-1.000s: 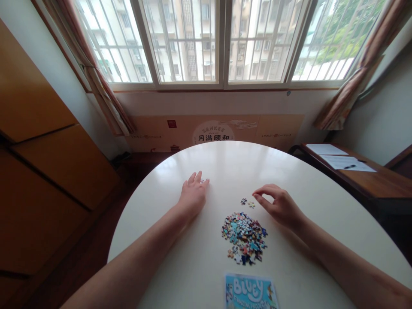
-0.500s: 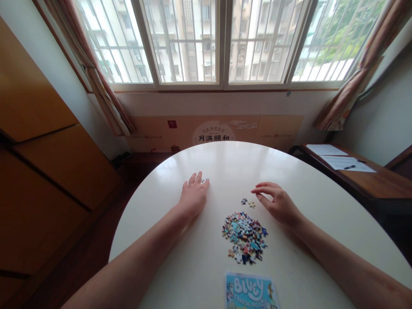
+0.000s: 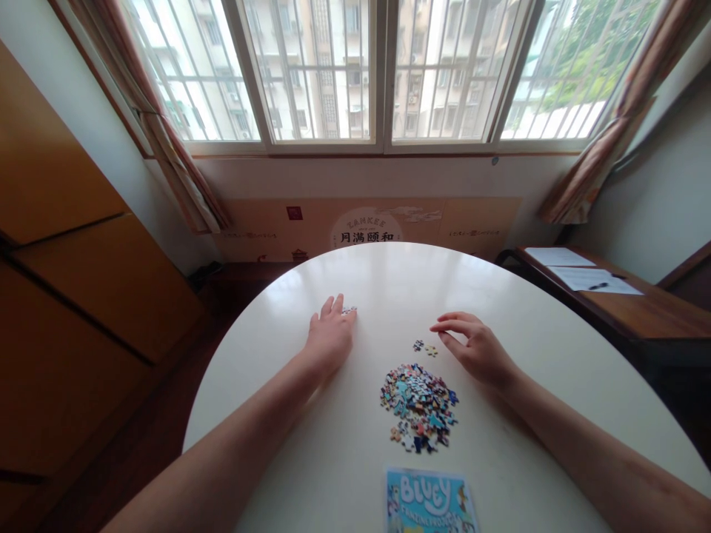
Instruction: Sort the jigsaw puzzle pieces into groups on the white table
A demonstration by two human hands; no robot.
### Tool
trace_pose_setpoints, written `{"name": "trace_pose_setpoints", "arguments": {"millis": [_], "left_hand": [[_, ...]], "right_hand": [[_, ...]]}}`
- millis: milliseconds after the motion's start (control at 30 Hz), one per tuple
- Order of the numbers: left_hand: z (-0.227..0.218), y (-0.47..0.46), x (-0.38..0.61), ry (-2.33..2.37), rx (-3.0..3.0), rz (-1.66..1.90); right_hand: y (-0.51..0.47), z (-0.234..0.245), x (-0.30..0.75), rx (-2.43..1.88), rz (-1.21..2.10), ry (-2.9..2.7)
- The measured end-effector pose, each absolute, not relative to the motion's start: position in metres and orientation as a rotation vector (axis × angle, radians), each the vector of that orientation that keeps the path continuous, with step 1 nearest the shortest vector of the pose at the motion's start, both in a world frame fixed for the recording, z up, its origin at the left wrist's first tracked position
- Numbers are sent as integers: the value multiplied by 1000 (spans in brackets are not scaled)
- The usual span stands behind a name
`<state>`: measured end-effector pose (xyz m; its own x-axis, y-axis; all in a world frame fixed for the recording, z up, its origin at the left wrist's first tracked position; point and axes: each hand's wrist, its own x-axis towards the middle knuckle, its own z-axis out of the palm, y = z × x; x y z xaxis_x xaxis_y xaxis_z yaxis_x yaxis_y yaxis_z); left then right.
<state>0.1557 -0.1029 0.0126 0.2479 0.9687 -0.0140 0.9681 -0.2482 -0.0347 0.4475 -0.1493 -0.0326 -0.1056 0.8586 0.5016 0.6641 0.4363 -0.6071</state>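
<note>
A heap of small colourful jigsaw pieces [image 3: 419, 406] lies on the round white table [image 3: 389, 296]. Two loose pieces [image 3: 425, 347] sit just beyond the heap. My right hand [image 3: 472, 346] rests to the right of those two pieces, fingers stretched toward them and empty. My left hand [image 3: 330, 333] lies flat on the table to the left, fingers together, its fingertips touching a single small piece [image 3: 349, 310]. A blue "Bluey" puzzle box [image 3: 430, 502] lies at the near edge, partly cut off by the frame.
A dark wooden side table [image 3: 638, 311] with papers and a pen stands at the right. Wooden cabinets [image 3: 83, 281] fill the left. Barred windows with tied curtains are behind the table, above a cardboard panel [image 3: 366, 226] leaning on the wall.
My right hand has gone from a pinch above the two loose pieces to stretched, relaxed fingers beside them. The left hand has barely moved. The view has shifted slightly.
</note>
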Motion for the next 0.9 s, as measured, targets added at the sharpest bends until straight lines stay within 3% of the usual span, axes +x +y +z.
{"name": "trace_pose_setpoints", "arguments": {"millis": [133, 300, 500, 900], "left_hand": [[13, -102, 155, -1873, -2471, -86], [23, -110, 160, -1504, -2762, -440], [28, -123, 168, -1022, -3270, -386], [17, -112, 164, -922, -3423, -489]], "right_hand": [[-150, -31, 448, -1304, 285, -1842], [-152, -24, 449, -1312, 300, -1860], [-156, -20, 449, -1220, 296, -2004], [-154, -28, 449, -1203, 298, -2241]]}}
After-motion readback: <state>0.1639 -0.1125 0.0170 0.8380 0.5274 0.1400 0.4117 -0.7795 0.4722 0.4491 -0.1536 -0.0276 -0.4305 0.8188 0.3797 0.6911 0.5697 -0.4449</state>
